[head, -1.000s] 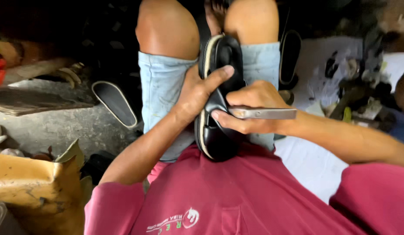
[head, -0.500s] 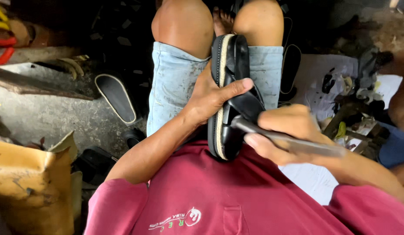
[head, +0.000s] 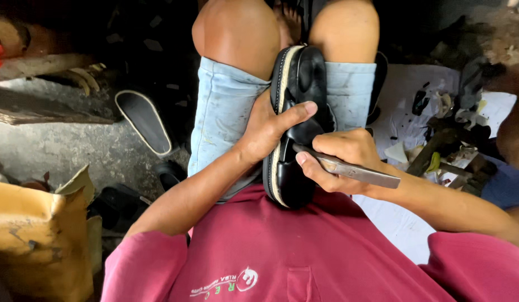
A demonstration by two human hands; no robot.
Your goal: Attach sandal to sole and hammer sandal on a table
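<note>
Sandal work on my lap, one hand steadying, the other driving a flat metal tool.

My left hand (head: 268,131) wraps the black leather sandal with its pale stitched sole edge (head: 296,112), fingers closed round its side and thumb laid across the upper, so it stays pinned lengthwise between my thighs in the light blue denim shorts (head: 223,120), as I judge it. My right hand (head: 340,159) has its fingers clamped on a flat grey metal tool (head: 354,170), its tip tucked under the black strap, likely so I can pry or press there. The sandal stands on its edge, toe toward my knees, glossy and dark, its cream rim running along the left side. A loose black sole with a pale rim (head: 144,120) lies on the concrete floor (head: 74,148).
</note>
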